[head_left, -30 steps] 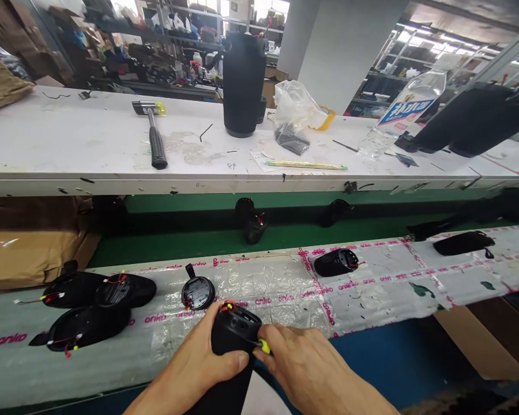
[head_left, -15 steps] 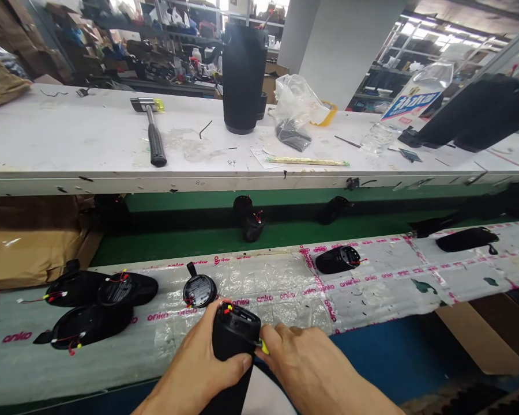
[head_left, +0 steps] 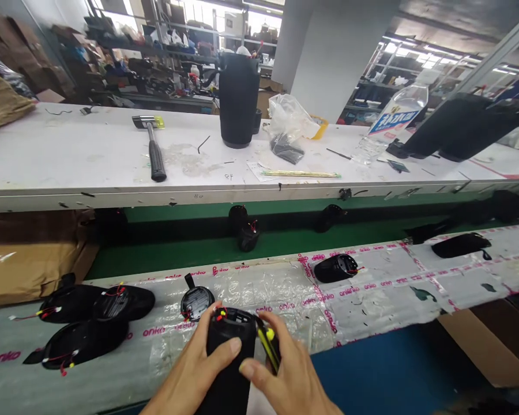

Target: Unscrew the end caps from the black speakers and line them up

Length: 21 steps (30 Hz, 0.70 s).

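My left hand [head_left: 199, 360] is wrapped round a black, fabric-covered speaker body [head_left: 230, 369], its thumb lying across the front. The body stands nearly upright, and red and yellow connectors show at the left of its open top end. At its right side, my right hand [head_left: 289, 369] is closed round a slim black-and-yellow hand tool [head_left: 269, 346], whose exact kind I cannot make out. The right fingertips reach the body's top right edge. Just behind the left hand lies a round black end cap [head_left: 198, 302] with a strap loop and wires.
Several black wired parts [head_left: 86, 346] lie on the left of the plastic-covered belt [head_left: 259, 282]; another [head_left: 336, 268] lies farther right. On the white bench [head_left: 47, 155] behind are a hammer [head_left: 155, 155], an upright black cylinder [head_left: 239, 104], a plastic bag [head_left: 289, 118] and a bottle [head_left: 398, 118].
My right hand has turned more upright, and more of the black-and-yellow tool shows in it. The speaker body has shifted slightly left and tipped more upright. The camera view has tilted up a little.
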Each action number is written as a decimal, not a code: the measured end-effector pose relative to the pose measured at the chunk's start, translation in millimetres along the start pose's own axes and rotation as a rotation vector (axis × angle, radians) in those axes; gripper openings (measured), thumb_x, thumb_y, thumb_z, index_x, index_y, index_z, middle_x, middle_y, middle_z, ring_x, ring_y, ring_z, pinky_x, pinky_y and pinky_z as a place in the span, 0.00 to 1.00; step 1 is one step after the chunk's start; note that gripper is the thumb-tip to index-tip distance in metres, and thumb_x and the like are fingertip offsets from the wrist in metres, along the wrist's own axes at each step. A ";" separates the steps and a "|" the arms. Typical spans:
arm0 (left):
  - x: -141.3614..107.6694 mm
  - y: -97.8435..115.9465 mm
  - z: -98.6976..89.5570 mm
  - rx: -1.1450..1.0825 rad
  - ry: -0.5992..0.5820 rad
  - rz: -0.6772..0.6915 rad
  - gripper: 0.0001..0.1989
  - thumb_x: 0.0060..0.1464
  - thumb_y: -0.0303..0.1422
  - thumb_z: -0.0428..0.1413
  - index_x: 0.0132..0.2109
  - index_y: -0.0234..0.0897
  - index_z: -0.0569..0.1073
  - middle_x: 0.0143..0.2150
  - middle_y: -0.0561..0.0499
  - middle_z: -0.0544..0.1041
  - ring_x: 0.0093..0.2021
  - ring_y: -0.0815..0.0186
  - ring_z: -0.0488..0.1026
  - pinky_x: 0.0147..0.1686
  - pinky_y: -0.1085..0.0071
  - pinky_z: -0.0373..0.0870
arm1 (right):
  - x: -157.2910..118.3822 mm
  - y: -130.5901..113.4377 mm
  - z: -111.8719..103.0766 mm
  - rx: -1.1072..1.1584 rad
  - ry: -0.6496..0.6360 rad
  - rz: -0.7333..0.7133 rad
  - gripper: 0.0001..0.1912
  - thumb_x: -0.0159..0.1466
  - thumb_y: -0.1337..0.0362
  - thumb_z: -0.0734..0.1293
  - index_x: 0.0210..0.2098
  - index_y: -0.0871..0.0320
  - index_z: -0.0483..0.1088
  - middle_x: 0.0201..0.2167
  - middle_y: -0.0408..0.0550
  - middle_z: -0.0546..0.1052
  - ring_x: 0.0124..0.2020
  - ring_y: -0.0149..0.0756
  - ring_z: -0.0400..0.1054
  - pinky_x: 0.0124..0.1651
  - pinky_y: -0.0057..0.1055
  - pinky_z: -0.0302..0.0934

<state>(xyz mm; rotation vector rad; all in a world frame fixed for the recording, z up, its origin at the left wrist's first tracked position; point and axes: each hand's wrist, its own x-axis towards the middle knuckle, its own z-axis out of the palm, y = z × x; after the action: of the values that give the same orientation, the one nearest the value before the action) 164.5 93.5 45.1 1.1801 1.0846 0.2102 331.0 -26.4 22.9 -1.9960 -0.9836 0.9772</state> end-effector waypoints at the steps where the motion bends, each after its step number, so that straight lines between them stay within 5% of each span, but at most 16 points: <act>1: -0.7 -0.8 -2.1 -0.046 0.001 -0.046 0.42 0.56 0.53 0.57 0.72 0.44 0.55 0.71 0.45 0.67 0.71 0.45 0.59 0.72 0.47 0.46 | 2.6 1.7 7.2 0.081 0.017 0.029 0.44 0.55 0.41 0.74 0.65 0.51 0.63 0.51 0.53 0.78 0.51 0.53 0.73 0.55 0.48 0.64; 5: 0.4 -4.8 -9.3 -0.245 -0.094 -0.034 0.39 0.50 0.44 0.62 0.69 0.46 0.64 0.71 0.49 0.68 0.74 0.49 0.55 0.73 0.50 0.44 | 17.6 9.3 23.1 0.643 0.013 0.113 0.45 0.49 0.39 0.77 0.58 0.55 0.66 0.44 0.53 0.80 0.45 0.53 0.76 0.49 0.46 0.69; 10: 2.5 -4.3 3.8 -0.472 -0.257 0.143 0.47 0.45 0.50 0.68 0.69 0.43 0.64 0.64 0.42 0.75 0.66 0.40 0.66 0.67 0.47 0.59 | 24.9 16.8 31.2 1.071 -0.113 0.179 0.40 0.52 0.34 0.74 0.52 0.56 0.71 0.40 0.54 0.81 0.48 0.57 0.76 0.48 0.49 0.70; 15: -1.7 -8.0 13.2 -0.671 -0.367 0.044 0.50 0.46 0.44 0.68 0.72 0.47 0.53 0.57 0.43 0.80 0.57 0.44 0.76 0.60 0.48 0.66 | 22.0 32.6 40.0 0.880 -0.148 0.049 0.46 0.48 0.30 0.73 0.53 0.56 0.73 0.43 0.55 0.81 0.51 0.58 0.75 0.51 0.48 0.69; 18: -3.6 -7.7 14.0 -0.714 -0.298 0.025 0.46 0.48 0.46 0.66 0.70 0.46 0.56 0.54 0.43 0.81 0.52 0.46 0.79 0.54 0.52 0.70 | 14.1 35.2 35.7 0.567 0.053 0.056 0.45 0.54 0.26 0.67 0.54 0.57 0.73 0.48 0.57 0.81 0.52 0.56 0.75 0.55 0.46 0.67; 21: -4.7 -2.9 12.0 -0.651 -0.212 0.051 0.47 0.47 0.47 0.65 0.70 0.47 0.54 0.50 0.44 0.82 0.47 0.48 0.80 0.51 0.53 0.72 | -0.1 23.9 20.8 0.133 0.285 0.006 0.34 0.65 0.32 0.62 0.54 0.51 0.73 0.48 0.54 0.81 0.49 0.51 0.77 0.51 0.41 0.69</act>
<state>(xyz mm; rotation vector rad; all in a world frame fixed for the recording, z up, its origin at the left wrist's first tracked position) 170.2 81.6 45.0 0.6254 0.7153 0.4309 321.1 -32.5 -6.5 -1.9607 -0.7380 0.7162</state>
